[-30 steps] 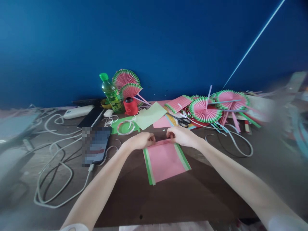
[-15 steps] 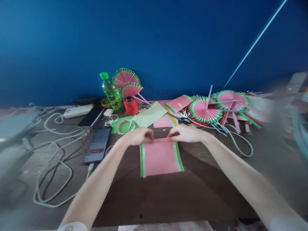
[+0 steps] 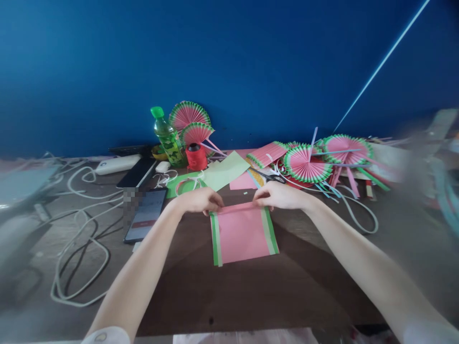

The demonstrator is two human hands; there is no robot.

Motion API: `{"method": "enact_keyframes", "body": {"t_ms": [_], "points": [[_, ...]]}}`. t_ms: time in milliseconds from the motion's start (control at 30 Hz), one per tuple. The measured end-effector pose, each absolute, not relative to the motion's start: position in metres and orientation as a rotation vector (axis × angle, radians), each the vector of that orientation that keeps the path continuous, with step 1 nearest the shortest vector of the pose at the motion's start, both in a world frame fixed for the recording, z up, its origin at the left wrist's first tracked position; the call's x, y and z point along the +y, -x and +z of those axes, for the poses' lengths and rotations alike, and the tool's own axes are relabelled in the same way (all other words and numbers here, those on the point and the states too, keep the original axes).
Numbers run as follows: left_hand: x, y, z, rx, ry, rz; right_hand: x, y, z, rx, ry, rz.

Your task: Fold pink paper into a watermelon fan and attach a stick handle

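Note:
A pink sheet of paper [image 3: 244, 234] with green strips along its left and right sides lies on the dark table in front of me. Its far edge shows a narrow folded band. My left hand [image 3: 201, 200] pinches that edge at the left corner, fingers bent over it. At the right corner my right hand [image 3: 278, 196] grips the same edge between thumb and fingers. Some fingertips are hidden behind the paper. Just beyond the hands lie a pale green sheet [image 3: 226, 171] and a pink piece of paper [image 3: 244, 181].
Finished pleated fans [image 3: 307, 163] and paper strips pile up at the back right, near scissors [image 3: 268, 177]. Behind my left hand stand a green-capped bottle [image 3: 167, 138] and a red thread spool [image 3: 196, 158]. A phone [image 3: 148, 215] and white cables [image 3: 57, 267] lie at left.
My hands have moved apart along the folded far edge, out to the two corners. The pink sheet has shifted slightly right and its far edge shows more.

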State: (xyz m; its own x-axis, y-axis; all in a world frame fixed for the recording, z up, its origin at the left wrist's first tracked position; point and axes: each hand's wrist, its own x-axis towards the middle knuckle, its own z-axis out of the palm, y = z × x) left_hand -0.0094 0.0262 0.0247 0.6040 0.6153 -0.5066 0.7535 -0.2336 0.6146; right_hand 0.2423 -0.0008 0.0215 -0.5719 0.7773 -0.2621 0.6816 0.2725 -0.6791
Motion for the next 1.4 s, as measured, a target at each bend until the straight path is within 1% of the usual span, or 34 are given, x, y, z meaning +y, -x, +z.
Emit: {"method": "enact_keyframes", "body": {"t_ms": [167,233,267,333,433,500,600,667,800,833,900,1000,1067,1400], "points": [[0.025,0.010,0.029,1.077,-1.911,-0.143,0.000,-0.247,0.024,-2.359,1.349,1.371],[0.024,0.010,0.032,1.089,-1.955,-0.132,-0.001,-0.246,0.025,-2.358,1.365,1.315],[0.023,0.010,0.033,1.111,-2.004,-0.112,-0.002,-0.245,0.026,-2.358,1.386,1.220],[0.021,0.009,0.037,1.178,-2.154,-0.012,-0.004,-0.243,0.028,-2.339,1.423,0.922],[0.015,0.007,0.046,1.290,-2.378,0.267,-0.007,-0.240,0.028,-2.244,1.354,0.392],[0.010,0.005,0.051,1.366,-2.500,0.498,-0.008,-0.240,0.025,-2.166,1.271,0.125],[0.003,0.000,0.055,1.446,-2.702,0.744,-0.008,-0.240,0.020,-2.103,1.230,-0.110],[0.000,-0.002,0.056,1.458,-2.813,0.676,-0.007,-0.241,0.018,-2.131,1.227,-0.161],[0.003,-0.003,0.048,1.452,-2.780,0.213,0.000,-0.241,0.016,-2.402,1.180,-0.087],[0.005,-0.002,0.044,1.439,-2.711,0.120,0.002,-0.241,0.014,-2.484,1.173,-0.011],[0.011,-0.001,0.034,1.362,-2.548,-0.017,0.006,-0.241,0.008,-2.586,1.192,0.242],[0.020,0.001,0.020,1.228,-2.355,-0.095,0.012,-0.243,-0.003,-2.507,1.280,0.685],[0.025,0.002,0.013,1.216,-2.275,-0.118,0.015,-0.244,-0.010,-2.395,1.324,0.846],[0.037,0.005,0.001,1.135,-2.155,-0.162,0.028,-0.249,-0.030,-2.265,1.295,1.065]]}}
